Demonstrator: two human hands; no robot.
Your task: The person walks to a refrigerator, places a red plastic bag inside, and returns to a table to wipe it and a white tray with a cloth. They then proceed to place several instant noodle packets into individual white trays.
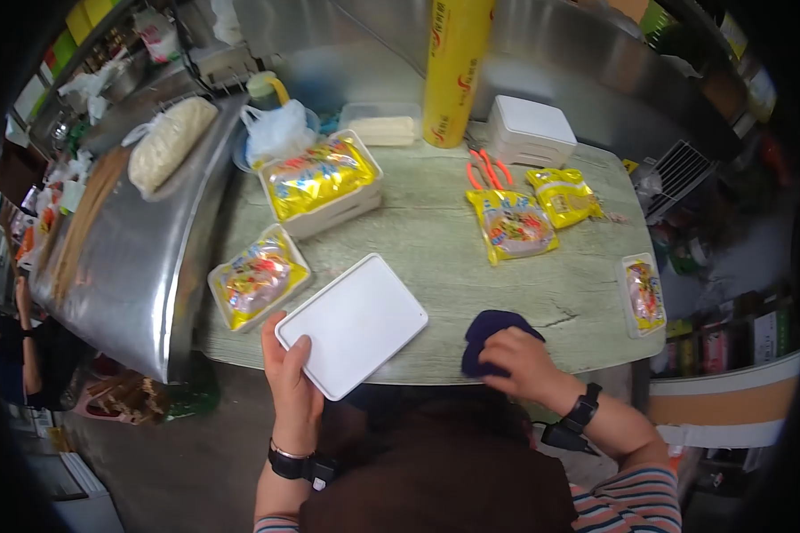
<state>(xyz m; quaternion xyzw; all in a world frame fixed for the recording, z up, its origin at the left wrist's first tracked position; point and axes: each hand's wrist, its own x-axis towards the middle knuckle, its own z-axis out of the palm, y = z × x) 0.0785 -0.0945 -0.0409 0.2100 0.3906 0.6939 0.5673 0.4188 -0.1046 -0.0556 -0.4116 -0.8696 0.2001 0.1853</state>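
Note:
My left hand [291, 369] grips the lower left edge of a white rectangular plastic lid [354, 325], thumb on top and fingers at the side. The lid is tilted over the table's near edge. Close to the front edge, my right hand [520, 362] is closed on a dark purple cloth [486, 340], which lies bunched on the tabletop. Left of the lid stands a small white tub [286, 244] with a yellow printed food packet [256, 281] in it. Behind that is a larger white tub [333, 216] holding more yellow packets [320, 178].
Two yellow packets [514, 227] lie by orange-handled scissors [487, 171]. A lidded white box [532, 129] and a tall yellow film roll [458, 71] stand behind. A narrow tub [642, 295] sits at the right edge. A metal surface [142, 275] adjoins the table [436, 266] left.

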